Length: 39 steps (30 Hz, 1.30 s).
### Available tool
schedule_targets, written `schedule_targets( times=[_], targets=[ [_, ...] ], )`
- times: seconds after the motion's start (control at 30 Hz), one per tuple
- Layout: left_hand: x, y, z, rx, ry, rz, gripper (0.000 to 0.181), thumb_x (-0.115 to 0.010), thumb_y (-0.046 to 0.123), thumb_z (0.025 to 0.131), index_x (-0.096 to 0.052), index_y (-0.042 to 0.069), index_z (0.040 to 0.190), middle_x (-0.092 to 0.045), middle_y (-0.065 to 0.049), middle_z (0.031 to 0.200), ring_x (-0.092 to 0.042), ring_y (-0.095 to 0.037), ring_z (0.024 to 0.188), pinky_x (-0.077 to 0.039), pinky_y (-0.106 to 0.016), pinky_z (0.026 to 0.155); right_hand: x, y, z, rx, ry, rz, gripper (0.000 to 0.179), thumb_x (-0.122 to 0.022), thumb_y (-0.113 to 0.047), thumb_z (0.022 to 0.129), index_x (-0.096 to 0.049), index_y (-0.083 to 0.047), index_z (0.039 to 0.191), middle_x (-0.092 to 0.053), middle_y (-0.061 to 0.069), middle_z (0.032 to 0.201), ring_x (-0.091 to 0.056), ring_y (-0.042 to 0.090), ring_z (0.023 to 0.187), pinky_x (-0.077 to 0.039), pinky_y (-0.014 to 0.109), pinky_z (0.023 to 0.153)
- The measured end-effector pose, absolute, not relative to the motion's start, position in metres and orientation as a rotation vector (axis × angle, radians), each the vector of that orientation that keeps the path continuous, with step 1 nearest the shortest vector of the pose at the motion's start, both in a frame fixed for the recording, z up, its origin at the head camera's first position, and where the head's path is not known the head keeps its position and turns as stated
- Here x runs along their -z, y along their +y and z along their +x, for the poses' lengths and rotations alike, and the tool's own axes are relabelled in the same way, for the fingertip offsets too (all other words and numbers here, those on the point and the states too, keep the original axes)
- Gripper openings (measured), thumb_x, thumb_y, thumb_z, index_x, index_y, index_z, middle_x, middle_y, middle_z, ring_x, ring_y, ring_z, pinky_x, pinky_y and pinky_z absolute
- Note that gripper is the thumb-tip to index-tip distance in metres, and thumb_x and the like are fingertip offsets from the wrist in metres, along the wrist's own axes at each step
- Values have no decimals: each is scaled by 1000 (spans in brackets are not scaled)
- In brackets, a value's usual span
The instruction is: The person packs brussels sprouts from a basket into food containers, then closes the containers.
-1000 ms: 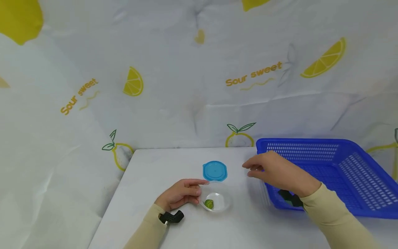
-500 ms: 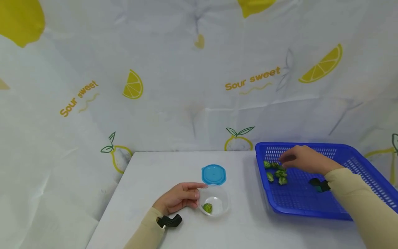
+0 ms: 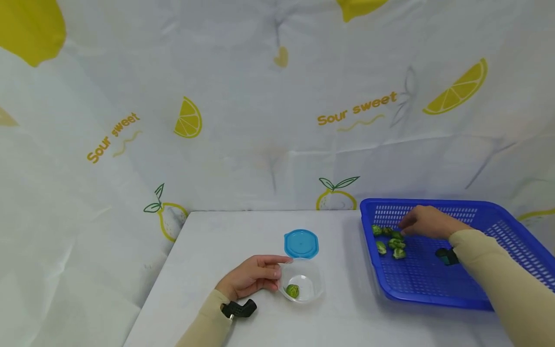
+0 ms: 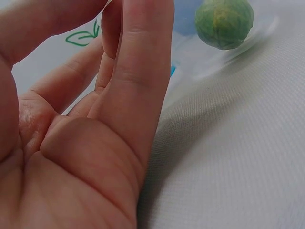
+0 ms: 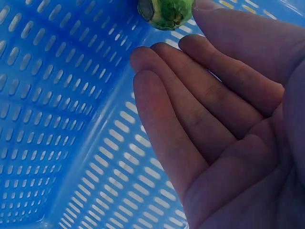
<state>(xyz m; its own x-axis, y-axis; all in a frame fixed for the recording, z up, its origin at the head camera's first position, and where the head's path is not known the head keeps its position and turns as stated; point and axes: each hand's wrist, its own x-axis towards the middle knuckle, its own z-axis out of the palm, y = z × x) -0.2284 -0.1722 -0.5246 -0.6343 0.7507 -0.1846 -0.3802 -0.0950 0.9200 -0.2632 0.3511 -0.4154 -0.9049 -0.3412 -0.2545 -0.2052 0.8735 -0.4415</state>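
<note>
A small clear plastic tub stands on the table with one green Brussels sprout inside. My left hand holds the tub's left side, thumb and fingers at its rim. That same sprout shows close beyond the fingers in the left wrist view. Over in the blue plastic basket, my right hand reaches down beside several more sprouts. In the right wrist view, one sprout lies right at the thumb tip, while the other fingers are fairly straight and hold nothing.
Behind the tub lies a blue plastic lid, flat on the white table. The basket takes up the right side, its perforated walls rising around my right hand. A lemon-print sheet hangs behind the table.
My right hand has moved from over the basket's left edge rightward into it, uncovering the sprouts, and then lowered slightly toward them. The left hand stays on the tub.
</note>
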Motion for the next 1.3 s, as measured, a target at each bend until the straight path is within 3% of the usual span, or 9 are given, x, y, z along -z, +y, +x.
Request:
schedule_targets(
  times=[0.4, 1.3],
  targets=[
    [524, -172, -227, -1831, 1387, 437, 58, -72, 9, 102, -56, 4, 157, -68, 3, 96, -72, -7, 82, -66, -25, 84, 426, 344, -269, 582, 2723, -365, 33, -82, -17, 93, -79, 9, 113, -81, 21, 107, -78, 34, 95, -65, 57, 86],
    [519, -171, -227, -1825, 1400, 409, 56, -72, 9, 102, -57, 4, 156, -68, 3, 97, -73, -7, 81, -66, -25, 84, 429, 341, -270, 585, 2751, -367, 30, -84, -15, 90, -81, 7, 110, -81, 21, 106, -78, 33, 94, -65, 55, 83]
  ],
)
